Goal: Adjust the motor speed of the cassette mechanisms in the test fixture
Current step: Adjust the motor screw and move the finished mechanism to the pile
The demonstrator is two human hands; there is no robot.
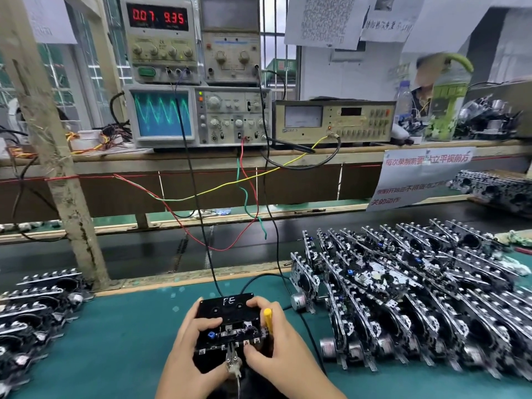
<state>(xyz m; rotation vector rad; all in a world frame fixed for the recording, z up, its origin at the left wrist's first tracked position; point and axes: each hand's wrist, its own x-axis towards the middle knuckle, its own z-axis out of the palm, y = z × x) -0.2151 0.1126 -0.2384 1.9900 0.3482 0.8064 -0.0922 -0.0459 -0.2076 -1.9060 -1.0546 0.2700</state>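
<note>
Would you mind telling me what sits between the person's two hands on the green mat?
In the head view, the cassette mechanism with its black cassette marked "FE" sits between the left hand and right hand, both gripping it.

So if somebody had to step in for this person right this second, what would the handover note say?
Left hand: grips the left side of the cassette mechanism sitting in the test fixture, on the green mat.
Right hand: holds the right side, with a yellow-handled screwdriver tucked in its fingers, tip hidden.
Oscilloscope shows a wave; power supply reads 0.07 and 9.35.
Done: unit seated and running, judging by the trace.
Left: probably the speed adjustment on this unit; whether the pile of mechanisms at right or the stack at left awaits testing is unclear.
</note>
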